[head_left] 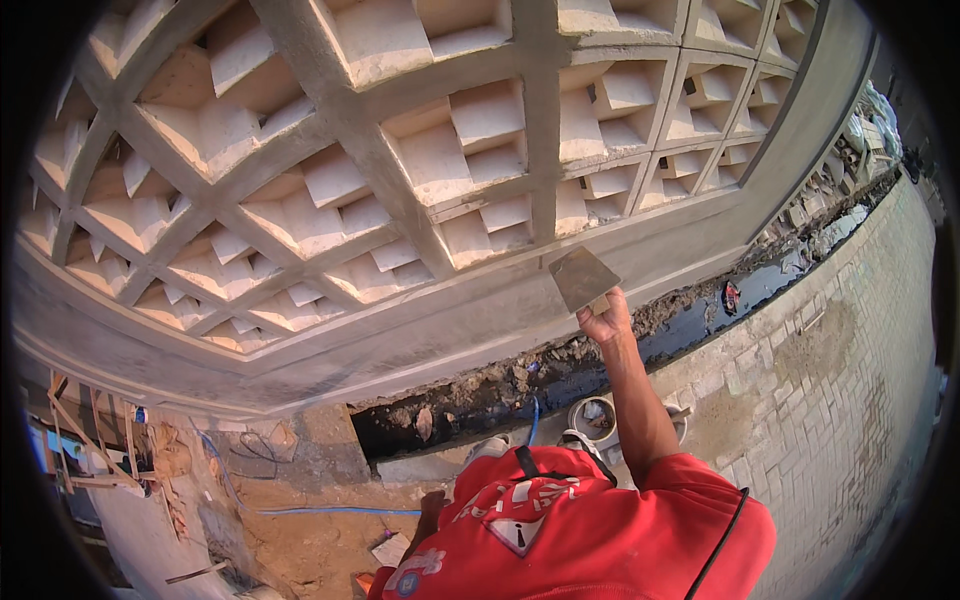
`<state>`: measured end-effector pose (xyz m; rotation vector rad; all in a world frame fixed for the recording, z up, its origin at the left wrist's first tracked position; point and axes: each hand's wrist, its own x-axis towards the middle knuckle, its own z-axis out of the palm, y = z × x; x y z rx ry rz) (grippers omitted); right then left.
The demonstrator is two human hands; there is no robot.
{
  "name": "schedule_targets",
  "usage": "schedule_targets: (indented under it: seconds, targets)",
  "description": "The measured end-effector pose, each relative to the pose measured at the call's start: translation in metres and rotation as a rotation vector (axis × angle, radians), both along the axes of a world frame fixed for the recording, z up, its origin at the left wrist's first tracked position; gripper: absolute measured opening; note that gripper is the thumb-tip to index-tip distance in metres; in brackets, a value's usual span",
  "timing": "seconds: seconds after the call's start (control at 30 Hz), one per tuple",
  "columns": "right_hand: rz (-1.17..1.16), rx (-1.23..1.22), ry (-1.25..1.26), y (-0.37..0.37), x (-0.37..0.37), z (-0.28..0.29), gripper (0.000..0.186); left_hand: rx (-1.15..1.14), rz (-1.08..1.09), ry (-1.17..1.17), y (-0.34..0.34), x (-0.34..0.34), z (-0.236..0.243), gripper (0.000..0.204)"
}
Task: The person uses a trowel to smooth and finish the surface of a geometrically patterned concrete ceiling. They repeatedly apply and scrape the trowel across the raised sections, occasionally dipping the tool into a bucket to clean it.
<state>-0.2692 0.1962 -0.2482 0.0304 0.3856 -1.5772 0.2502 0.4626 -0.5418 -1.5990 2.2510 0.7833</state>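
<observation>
My right hand is closed on a flat metal trowel, raised against the smooth grey plaster band below a concrete lattice wall. I cannot see clearly whether the blade touches the plaster. My left hand hangs low beside my red shirt, partly hidden by my body, and its fingers are too unclear to read.
A trench with dark water runs along the wall's foot. A bucket and a blue hose lie by my feet, wooden scraps at the left. Paving spreads to the right; rubble is piled beyond.
</observation>
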Motion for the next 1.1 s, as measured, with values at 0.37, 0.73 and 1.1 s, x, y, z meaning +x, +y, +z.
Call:
schedule_targets:
  seconds: [0.37,0.73,1.1]
  targets:
    - [0.124,-0.184,-0.307,-0.053,0.003,-0.027,0.023,0.244,1.397,0.76,-0.058,-0.009,0.09,0.026]
    - [0.046,-0.144,-0.351,-0.082,0.005,0.031,0.028,0.397,1.419,0.752,-0.02,-0.019,0.056,0.025]
    - [0.012,-0.219,-0.261,-0.038,-0.021,-0.041,0.033,0.399,1.386,0.718,-0.026,-0.028,0.061,0.027]
